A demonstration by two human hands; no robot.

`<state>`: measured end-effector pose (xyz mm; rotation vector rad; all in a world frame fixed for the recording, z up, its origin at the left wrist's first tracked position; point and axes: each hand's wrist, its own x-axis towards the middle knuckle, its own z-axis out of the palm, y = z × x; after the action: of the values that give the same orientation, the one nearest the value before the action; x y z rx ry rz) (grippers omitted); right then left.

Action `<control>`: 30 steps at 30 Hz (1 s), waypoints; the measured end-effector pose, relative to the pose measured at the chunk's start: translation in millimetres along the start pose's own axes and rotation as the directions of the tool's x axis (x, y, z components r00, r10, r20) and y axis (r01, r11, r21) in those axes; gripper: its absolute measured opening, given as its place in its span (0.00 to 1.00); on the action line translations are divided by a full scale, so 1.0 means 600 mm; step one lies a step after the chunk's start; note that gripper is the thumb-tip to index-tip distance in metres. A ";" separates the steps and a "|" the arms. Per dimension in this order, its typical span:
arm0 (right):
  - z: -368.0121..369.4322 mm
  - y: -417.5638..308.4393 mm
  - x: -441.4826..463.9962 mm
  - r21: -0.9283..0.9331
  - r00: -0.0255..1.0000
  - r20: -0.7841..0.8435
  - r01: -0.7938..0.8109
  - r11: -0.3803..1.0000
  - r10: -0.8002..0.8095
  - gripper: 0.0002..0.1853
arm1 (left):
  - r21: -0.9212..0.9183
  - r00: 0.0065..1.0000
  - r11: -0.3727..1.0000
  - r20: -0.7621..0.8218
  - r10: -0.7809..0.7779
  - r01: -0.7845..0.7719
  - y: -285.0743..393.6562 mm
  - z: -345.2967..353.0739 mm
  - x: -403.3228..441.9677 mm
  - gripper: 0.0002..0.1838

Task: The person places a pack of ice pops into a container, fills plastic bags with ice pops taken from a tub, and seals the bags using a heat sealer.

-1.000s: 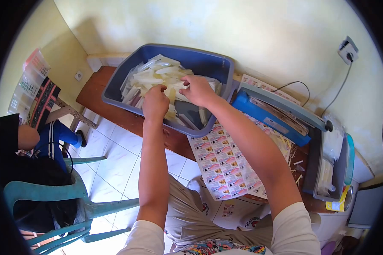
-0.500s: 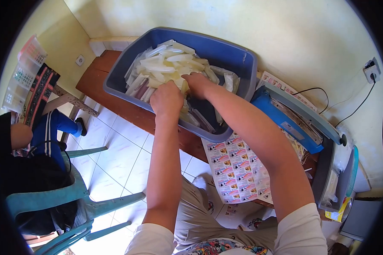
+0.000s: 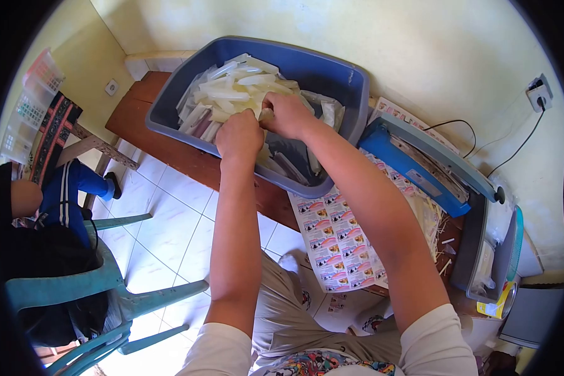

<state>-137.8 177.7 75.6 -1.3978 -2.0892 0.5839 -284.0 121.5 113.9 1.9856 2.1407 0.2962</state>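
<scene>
A grey-blue plastic tub (image 3: pixel 351 94) holds a heap of long, pale plastic sleeves (image 3: pixel 232 88) with whitish and yellowish contents. Over its near side, my left hand (image 3: pixel 239 135) is closed, knuckles up. My right hand (image 3: pixel 285 116) is beside it, its fingers pinched together and almost touching the left. A small pale bit of a plastic sleeve (image 3: pixel 266 115) shows between the two hands; the rest is hidden by my fingers. Some purplish sleeves (image 3: pixel 202 124) lie left of my hands, and clear plastic packs (image 3: pixel 332 113) lie on the right in the tub.
The tub stands on a brown wooden bench (image 3: pixel 169 153) against the wall. Printed label sheets (image 3: pixel 338 244) and a blue sealer-like device (image 3: pixel 413 172) are to the right, beside a grey bin (image 3: pixel 476 257). A green plastic chair (image 3: pixel 106 288) and a seated person (image 3: pixel 75 194) are left.
My right hand has drawn back slightly toward my left hand, and both are a little higher above the heap. The whole view has shifted slightly.
</scene>
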 end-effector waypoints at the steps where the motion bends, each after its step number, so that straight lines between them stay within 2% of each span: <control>1: -0.005 -0.002 -0.006 -0.004 1.000 -0.004 0.001 1.000 -0.001 0.25 | -0.019 0.998 0.999 -0.025 0.051 -0.051 -0.002 0.002 0.000 0.21; 3: -0.018 -0.007 -0.020 0.068 0.973 -0.225 0.074 0.995 -0.056 0.25 | -0.063 0.997 0.996 -0.051 0.065 -0.068 -0.002 0.003 0.000 0.20; 5: -0.034 -0.013 -0.041 0.108 0.957 -0.290 0.063 0.992 -0.029 0.24 | -0.103 0.994 0.991 -0.076 0.083 -0.091 -0.009 0.006 0.009 0.19; 7: -0.051 -0.031 -0.071 0.146 0.938 -0.346 0.048 0.988 0.006 0.23 | -0.368 0.972 0.901 -0.132 0.194 -0.230 -0.028 0.015 0.028 0.16; 8: -0.061 -0.041 -0.088 0.203 0.917 -0.397 0.058 0.977 0.028 0.22 | -0.372 0.971 0.897 -0.132 0.201 -0.237 -0.032 0.015 0.032 0.16; 9: -0.070 -0.047 -0.104 0.258 0.892 -0.449 0.071 0.963 0.055 0.21 | -0.518 0.966 0.816 -0.121 0.228 -0.257 -0.029 0.006 0.030 0.16; 10: -0.081 -0.050 -0.121 0.252 0.887 -0.457 0.065 0.966 0.060 0.21 | -0.649 0.960 0.712 -0.113 0.257 -0.267 -0.022 0.001 0.027 0.17; 11: -0.094 -0.053 -0.137 0.320 0.892 -0.443 0.066 0.945 0.088 0.20 | -0.651 0.956 0.707 -0.112 0.270 -0.276 -0.014 -0.001 0.019 0.17; 13: -0.121 -0.055 -0.177 0.381 0.890 -0.439 0.061 0.923 0.122 0.19 | -0.810 0.927 0.515 -0.091 0.364 -0.281 0.003 -0.014 -0.014 0.17; 14: -0.136 -0.056 -0.202 0.406 0.898 -0.420 0.059 0.912 0.129 0.18 | -0.811 0.921 0.510 -0.089 0.379 -0.288 0.017 -0.016 -0.032 0.17; 16: -0.166 -0.054 -0.254 0.399 0.898 -0.426 0.078 0.914 0.109 0.18 | -0.908 0.900 0.312 -0.136 0.414 -0.280 0.054 -0.012 -0.071 0.15; 17: -0.181 -0.055 -0.285 0.395 0.894 -0.433 0.073 0.916 0.116 0.18 | -0.909 0.895 0.308 -0.133 0.425 -0.281 0.073 -0.013 -0.086 0.15; 19: -0.217 -0.065 -0.350 0.432 0.923 -0.316 -0.064 0.899 0.217 0.20 | -0.941 0.854 0.185 -0.161 0.496 -0.285 0.113 -0.010 -0.119 0.14; 20: -0.214 -0.042 -0.378 0.344 0.909 -0.369 -0.058 0.937 0.192 0.23 | -0.961 0.830 0.137 -0.129 0.542 -0.239 0.133 -0.003 -0.134 0.12; 21: -0.228 -0.047 -0.408 0.335 0.904 -0.378 -0.067 0.940 0.199 0.23 | -0.963 0.822 0.126 -0.129 0.554 -0.236 0.153 0.002 -0.152 0.12; 23: -0.252 -0.064 -0.469 0.124 0.883 -0.435 -0.134 0.983 0.175 0.23 | -0.971 0.749 0.113 -0.087 0.657 -0.212 0.189 0.009 -0.189 0.10; 25: -0.267 -0.059 -0.518 0.152 0.856 -0.486 -0.113 0.982 0.174 0.20 | -0.965 0.716 0.143 -0.060 0.696 -0.219 0.214 0.034 -0.216 0.09; 27: -0.280 -0.046 -0.567 0.163 0.859 -0.478 -0.118 0.979 0.183 0.19 | -0.977 0.677 0.155 0.015 0.736 -0.147 0.236 0.061 -0.258 0.11; 28: -0.284 -0.046 -0.593 0.168 0.852 -0.488 -0.122 0.978 0.190 0.19 | -0.967 0.665 0.206 0.054 0.745 -0.153 0.245 0.071 -0.280 0.12; 29: -0.288 -0.047 -0.619 0.124 0.860 -0.457 -0.190 0.974 0.226 0.18 | -0.965 0.658 0.210 0.056 0.751 -0.157 0.253 0.079 -0.299 0.12; 30: -0.291 -0.048 -0.643 0.079 0.866 -0.425 -0.254 0.964 0.263 0.18 | -0.942 0.628 0.276 0.099 0.772 -0.190 0.260 0.089 -0.317 0.13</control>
<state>75.0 -183.0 146.0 -1.6380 -1.5529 0.3507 -106.0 -56.0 110.1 1.6544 0.5658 0.6605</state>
